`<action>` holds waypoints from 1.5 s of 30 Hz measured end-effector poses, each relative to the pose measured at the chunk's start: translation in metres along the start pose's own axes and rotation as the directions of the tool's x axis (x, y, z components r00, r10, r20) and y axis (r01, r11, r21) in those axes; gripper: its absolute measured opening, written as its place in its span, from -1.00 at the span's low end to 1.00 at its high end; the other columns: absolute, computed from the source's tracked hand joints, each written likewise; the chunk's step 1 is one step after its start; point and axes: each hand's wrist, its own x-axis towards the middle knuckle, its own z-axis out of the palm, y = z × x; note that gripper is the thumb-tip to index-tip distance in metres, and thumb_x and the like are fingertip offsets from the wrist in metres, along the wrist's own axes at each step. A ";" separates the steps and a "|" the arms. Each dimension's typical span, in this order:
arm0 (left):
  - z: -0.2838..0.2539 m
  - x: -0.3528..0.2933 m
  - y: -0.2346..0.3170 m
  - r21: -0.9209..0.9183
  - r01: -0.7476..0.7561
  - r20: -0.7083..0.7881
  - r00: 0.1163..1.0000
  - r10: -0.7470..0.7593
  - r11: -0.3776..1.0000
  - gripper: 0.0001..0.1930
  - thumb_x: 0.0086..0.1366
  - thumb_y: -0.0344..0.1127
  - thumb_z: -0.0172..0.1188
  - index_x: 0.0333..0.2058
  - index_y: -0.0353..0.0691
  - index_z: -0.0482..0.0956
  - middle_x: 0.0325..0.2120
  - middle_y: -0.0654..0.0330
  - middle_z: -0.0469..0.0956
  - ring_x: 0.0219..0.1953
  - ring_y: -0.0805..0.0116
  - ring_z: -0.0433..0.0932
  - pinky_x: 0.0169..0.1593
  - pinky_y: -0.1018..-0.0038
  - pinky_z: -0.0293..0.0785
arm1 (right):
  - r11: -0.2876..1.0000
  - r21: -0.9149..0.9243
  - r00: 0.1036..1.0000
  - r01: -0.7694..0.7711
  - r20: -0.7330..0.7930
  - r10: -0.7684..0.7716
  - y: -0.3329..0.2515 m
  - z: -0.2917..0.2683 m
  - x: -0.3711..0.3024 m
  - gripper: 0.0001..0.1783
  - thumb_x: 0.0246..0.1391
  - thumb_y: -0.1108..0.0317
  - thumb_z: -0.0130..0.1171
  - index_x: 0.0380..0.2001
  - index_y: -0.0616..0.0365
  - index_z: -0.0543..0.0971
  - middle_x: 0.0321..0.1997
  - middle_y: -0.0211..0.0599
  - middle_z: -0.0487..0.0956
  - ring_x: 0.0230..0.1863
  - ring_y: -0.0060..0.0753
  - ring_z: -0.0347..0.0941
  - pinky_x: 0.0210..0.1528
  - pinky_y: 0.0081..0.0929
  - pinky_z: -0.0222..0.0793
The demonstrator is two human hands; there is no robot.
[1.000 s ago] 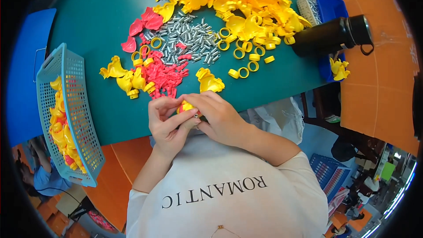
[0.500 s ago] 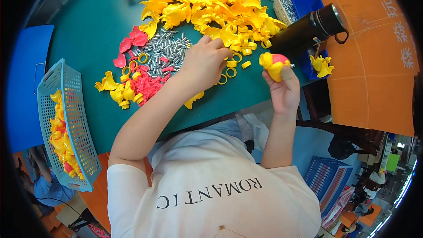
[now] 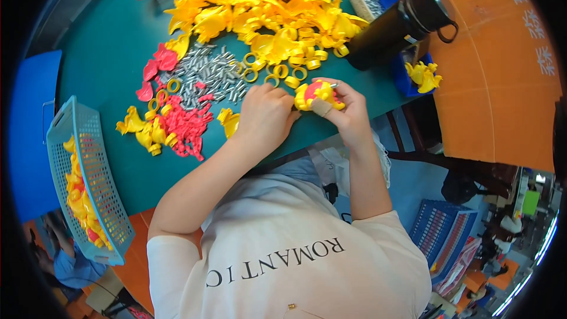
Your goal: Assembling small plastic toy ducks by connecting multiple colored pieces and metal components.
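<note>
A small yellow and red plastic toy figure [image 3: 316, 95] is gripped in my right hand [image 3: 348, 115], above the table's near edge. A metal pin sticks out at its right end, and a tan strip wraps my thumb. My left hand [image 3: 267, 117] is closed right beside the toy's left end. Its fingertips are hidden, so what they pinch does not show. Just beyond my hands lie several yellow rings [image 3: 271, 81]. Left of my left hand are a yellow shell piece [image 3: 229, 121], a pile of silver metal pins [image 3: 215, 74] and a heap of small red parts [image 3: 183, 124].
A large heap of yellow shells [image 3: 260, 6] covers the far side of the green table [image 3: 94, 53]. At right, a black bottle [image 3: 393, 35] lies tilted by blue bins [image 3: 407, 85]. A light-blue basket [image 3: 109, 183] of yellow and red toys stands at left.
My right hand has brought the toy left and turned it on its side. My left hand has drawn back from the rings toward me, beside the toy. The whole view has shifted slightly.
</note>
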 end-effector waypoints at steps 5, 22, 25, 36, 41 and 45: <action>0.010 0.005 0.012 -0.234 0.108 -0.120 0.983 -0.139 0.966 -0.61 -0.13 -0.41 0.37 -0.26 -0.20 0.47 -0.48 0.17 0.57 -0.33 0.17 0.52 -0.25 0.29 0.38 | 1.000 -0.025 0.997 0.019 0.075 -0.017 0.010 -0.014 0.006 -0.52 -0.06 0.42 0.35 -0.04 0.29 0.48 -0.12 -0.31 0.57 -0.11 -0.58 0.48 -0.02 -0.60 0.39; -0.007 -0.005 0.015 -0.133 0.174 -0.147 0.970 -0.193 0.976 -0.30 -0.22 -0.46 0.42 0.01 -0.15 0.38 -0.33 0.18 0.53 -0.17 0.15 0.46 -0.04 0.24 0.31 | 0.702 -0.666 0.955 0.252 0.290 -0.067 -0.018 0.012 0.016 -0.48 -0.24 0.44 0.36 -0.10 0.29 0.51 -0.22 -0.01 0.56 -0.19 0.01 0.52 -0.14 -0.32 0.43; -0.040 -0.016 0.017 -0.180 0.144 -0.180 0.968 -0.176 0.973 -0.31 -0.19 -0.49 0.39 0.03 -0.17 0.39 -0.24 0.11 0.49 -0.09 0.11 0.43 0.04 0.22 0.28 | 0.689 -0.671 0.952 0.273 0.293 -0.092 -0.019 0.024 0.009 -0.42 -0.24 0.45 0.36 -0.04 0.30 0.48 -0.18 0.04 0.56 -0.16 0.01 0.52 -0.10 -0.35 0.42; -0.106 -0.129 0.008 -0.715 0.094 -0.206 0.919 -0.337 0.693 -0.48 -0.13 -0.44 0.47 -0.10 -0.25 0.57 -0.19 0.14 0.53 -0.22 0.40 0.55 -0.11 0.49 0.52 | 0.747 0.628 0.956 -0.219 0.292 0.034 -0.007 0.117 -0.060 -0.21 0.01 0.08 0.28 0.16 0.37 0.24 0.17 -0.05 0.37 0.16 -0.15 0.37 0.15 -0.22 0.36; -0.145 -0.204 -0.016 -0.337 0.106 -0.526 0.803 -0.281 0.935 -0.53 -0.14 -0.40 0.49 -0.17 -0.26 0.61 -0.29 0.16 0.54 -0.30 0.29 0.55 -0.26 0.49 0.49 | 0.783 0.569 0.906 -0.253 0.423 -0.015 -0.014 0.188 -0.068 -0.21 0.10 -0.03 0.16 0.24 0.23 0.20 0.25 -0.16 0.28 0.05 -0.38 0.38 0.08 -0.33 0.33; -0.229 -0.315 -0.080 0.104 0.741 -0.981 0.185 -0.053 0.663 -0.59 0.01 -0.48 0.41 -0.12 -0.35 0.53 -0.23 0.14 0.51 -0.33 0.34 0.54 -0.21 0.49 0.56 | 0.994 0.013 0.994 0.111 0.004 -0.111 -0.010 0.182 -0.053 -0.43 0.15 0.21 0.16 0.16 0.27 0.33 0.06 -0.21 0.45 -0.12 -0.53 0.41 -0.04 -0.53 0.35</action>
